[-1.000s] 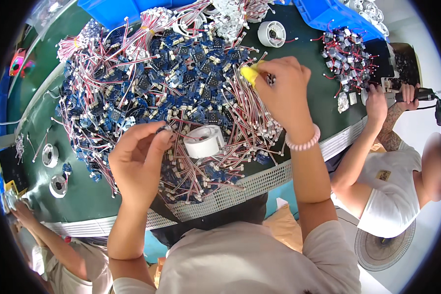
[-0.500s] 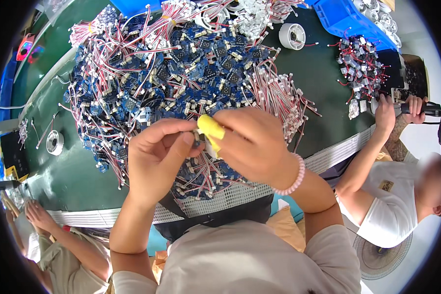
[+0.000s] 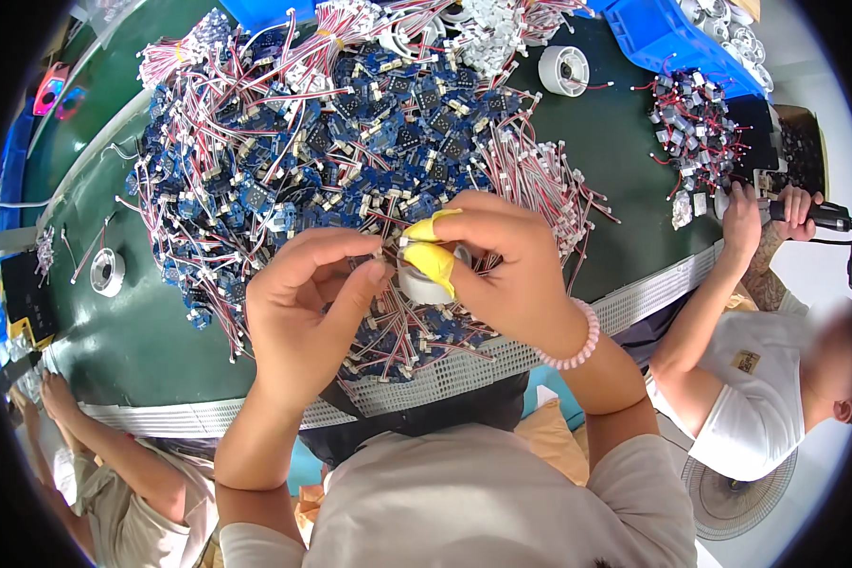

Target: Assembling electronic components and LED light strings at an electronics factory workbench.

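Moving inward, the right hand (image 3: 513, 273) now partly covers the white ring (image 3: 420, 289).

White round housing (image 3: 422, 290) beside right hand (image 3: 513, 272)

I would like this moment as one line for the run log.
left hand: near white ring, grip unclear | right hand: yellow finger covers, at ring | blue circuit boards: heaped

- Workshop or factory floor, electronics assembly.
- Green work surface (image 3: 161, 355) heaped with blue circuit boards (image 3: 412, 137) and wire leads (image 3: 540, 189).
- Blue bin (image 3: 639, 43) with white round parts (image 3: 740, 45); small wired components (image 3: 696, 133) piled below.
- Yellow finger covers (image 3: 430, 262) on right hand (image 3: 509, 275).
- Co-workers (image 3: 748, 379) both sides; one grips probably a corded tool (image 3: 828, 216), blurry near rim.
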A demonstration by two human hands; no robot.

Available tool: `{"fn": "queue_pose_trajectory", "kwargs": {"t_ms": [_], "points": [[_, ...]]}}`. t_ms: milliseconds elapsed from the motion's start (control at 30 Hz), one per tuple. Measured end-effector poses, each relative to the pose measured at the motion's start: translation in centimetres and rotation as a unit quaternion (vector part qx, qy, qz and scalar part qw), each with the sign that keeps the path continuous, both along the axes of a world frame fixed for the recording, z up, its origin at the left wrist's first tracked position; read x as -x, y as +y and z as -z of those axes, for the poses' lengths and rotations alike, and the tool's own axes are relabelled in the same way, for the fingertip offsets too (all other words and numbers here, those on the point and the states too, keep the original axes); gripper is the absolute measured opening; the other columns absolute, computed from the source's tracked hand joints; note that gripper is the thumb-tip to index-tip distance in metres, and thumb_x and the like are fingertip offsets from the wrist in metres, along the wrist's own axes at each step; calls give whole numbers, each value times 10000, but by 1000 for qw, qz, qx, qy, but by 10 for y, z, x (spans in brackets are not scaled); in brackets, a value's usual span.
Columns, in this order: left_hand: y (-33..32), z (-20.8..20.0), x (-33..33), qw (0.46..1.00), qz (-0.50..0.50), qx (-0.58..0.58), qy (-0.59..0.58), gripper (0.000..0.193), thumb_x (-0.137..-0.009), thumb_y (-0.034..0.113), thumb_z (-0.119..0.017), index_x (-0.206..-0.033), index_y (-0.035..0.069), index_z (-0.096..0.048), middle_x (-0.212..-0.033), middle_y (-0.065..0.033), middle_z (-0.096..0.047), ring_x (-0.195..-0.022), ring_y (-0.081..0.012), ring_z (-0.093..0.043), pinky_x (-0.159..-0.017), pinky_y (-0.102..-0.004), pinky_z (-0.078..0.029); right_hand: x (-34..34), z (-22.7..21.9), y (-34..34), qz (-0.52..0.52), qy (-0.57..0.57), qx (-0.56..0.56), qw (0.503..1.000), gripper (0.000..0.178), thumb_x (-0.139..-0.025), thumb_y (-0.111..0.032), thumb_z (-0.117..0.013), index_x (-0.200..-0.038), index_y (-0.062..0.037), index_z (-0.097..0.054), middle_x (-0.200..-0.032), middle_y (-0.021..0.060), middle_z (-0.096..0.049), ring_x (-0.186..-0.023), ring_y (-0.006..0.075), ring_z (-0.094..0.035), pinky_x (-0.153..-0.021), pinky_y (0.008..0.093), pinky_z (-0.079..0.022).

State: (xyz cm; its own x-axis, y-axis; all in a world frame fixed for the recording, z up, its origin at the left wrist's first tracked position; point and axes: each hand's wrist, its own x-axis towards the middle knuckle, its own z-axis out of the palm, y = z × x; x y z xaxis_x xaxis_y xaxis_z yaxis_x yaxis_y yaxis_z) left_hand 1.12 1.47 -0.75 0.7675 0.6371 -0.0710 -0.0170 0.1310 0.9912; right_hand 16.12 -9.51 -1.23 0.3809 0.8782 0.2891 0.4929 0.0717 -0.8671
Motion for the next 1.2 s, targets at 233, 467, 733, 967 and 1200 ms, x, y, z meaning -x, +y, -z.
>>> {"fn": "queue_pose_trajectory", "kwargs": {"t_ms": [233, 467, 733, 967, 1200], "points": [[-1, 2, -4, 998, -17, 61, -14, 254, -784, -107, -610, -1030, -47, -591, -969, -93, -600, -871, -150, -616, -761, -234, -526, 1, 2, 1, -33, 137, 45, 989, 166, -686, 39, -610, -846, -2, -627, -732, 86, -580, -626, 172, -597, -565, 264, -465], [2, 3, -3, 1000, 3, 4, 9, 235, -769, -121, -614, -988, -36, -628, -932, -99, -603, -837, -137, -615, -735, -218, -524, 1, 1, 1, -21, 38, 29, 999, 140, -687, 43, -606, -811, -19, -624, -678, 72, -563, -608, 180, -582, -531, 274, -436], [11, -21, 7, 992, 86, -90, 8, 237, -639, -135, -702, -831, 1, -695, -733, -85, -625, -645, -124, -595, -547, -208, -459, -1, -6, -3, -106, 202, -10, 974, 104, -679, 39, -622, -770, -3, -651, -655, 74, -597, -527, 145, -553, -451, 252, -386], [6, -29, 28, 993, 62, -100, -4, 232, -614, -126, -710, -806, 3, -681, -718, -109, -640, -603, -153, -600, -544, -235, -469, 2, -12, -2, -176, 215, 0, 961, 105, -671, -30, -706, -767, -18, -664, -692, 70, -622, -564, 152, -571, -518, 248, -426], [109, -29, 157, 922, -295, -242, 68, 166, -852, 50, -577, -1017, 36, -586, -971, -80, -637, -861, -110, -588, -716, -182, -400, -103, 13, -10, 384, 51, -121, 914, 334, -729, -5, -713, -1016, 75, -562, -761, 47, -620, -593, 41, -485, -545, 180, -416]]}}
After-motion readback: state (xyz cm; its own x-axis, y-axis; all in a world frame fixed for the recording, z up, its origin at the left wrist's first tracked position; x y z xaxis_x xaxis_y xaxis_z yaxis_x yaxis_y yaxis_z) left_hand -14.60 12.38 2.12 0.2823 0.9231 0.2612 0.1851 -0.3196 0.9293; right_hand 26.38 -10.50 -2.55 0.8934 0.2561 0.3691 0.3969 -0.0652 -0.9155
